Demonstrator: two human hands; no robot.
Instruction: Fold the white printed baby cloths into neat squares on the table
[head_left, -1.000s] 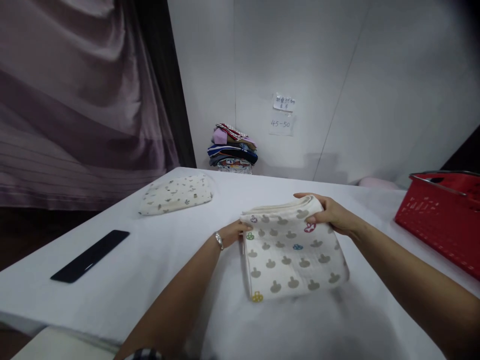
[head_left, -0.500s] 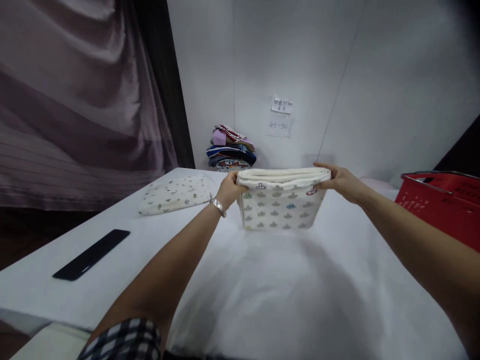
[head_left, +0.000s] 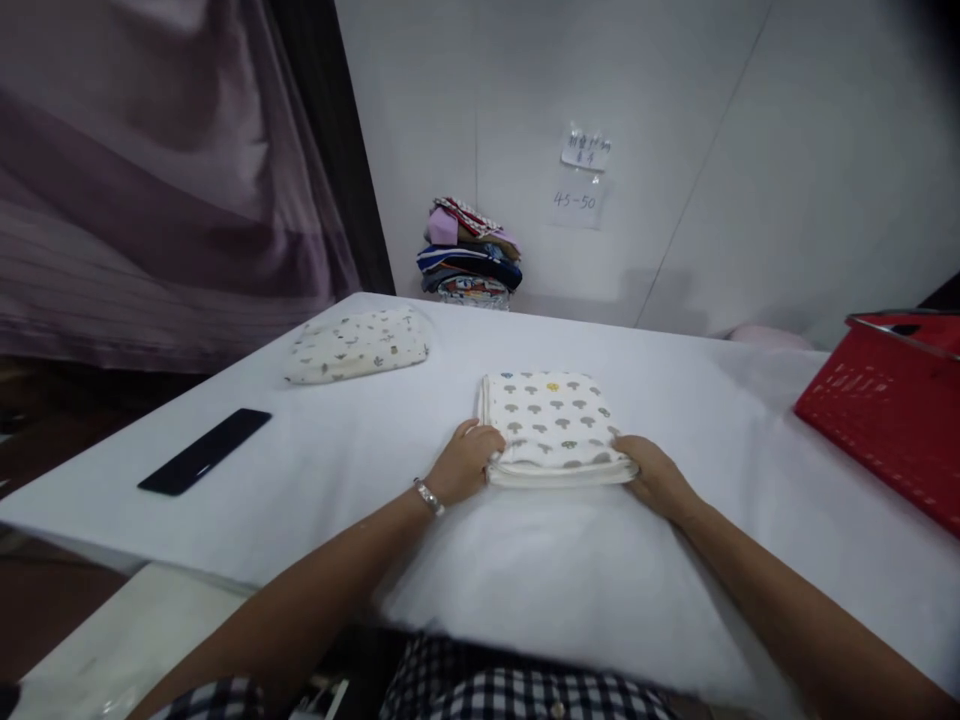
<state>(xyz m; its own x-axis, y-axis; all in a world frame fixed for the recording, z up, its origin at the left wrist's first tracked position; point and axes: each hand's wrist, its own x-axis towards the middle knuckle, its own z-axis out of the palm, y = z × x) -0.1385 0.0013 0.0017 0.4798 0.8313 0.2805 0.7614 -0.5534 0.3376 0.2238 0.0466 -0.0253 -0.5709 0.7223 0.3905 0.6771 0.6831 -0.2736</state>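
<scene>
A folded white cloth (head_left: 559, 425) with a print of grey mushroom-like shapes lies flat on the white table, in the middle of the view. Its folded layers show along the near edge. My left hand (head_left: 466, 462), with a silver bracelet at the wrist, is closed on the cloth's near left corner. At the near right corner, my right hand (head_left: 654, 475) grips it with the thumb on top. The fingers under the cloth are hidden.
Another patterned cloth (head_left: 360, 345) lies at the table's far left, behind a flat black strip (head_left: 206, 452). A pile of folded fabrics (head_left: 471, 255) stands by the wall. At the right is a red basket (head_left: 885, 400) with a metal handle.
Both hands have lowered the folded cloth from upright above the table to flat on it, nearer to me. The view has tilted downward.
</scene>
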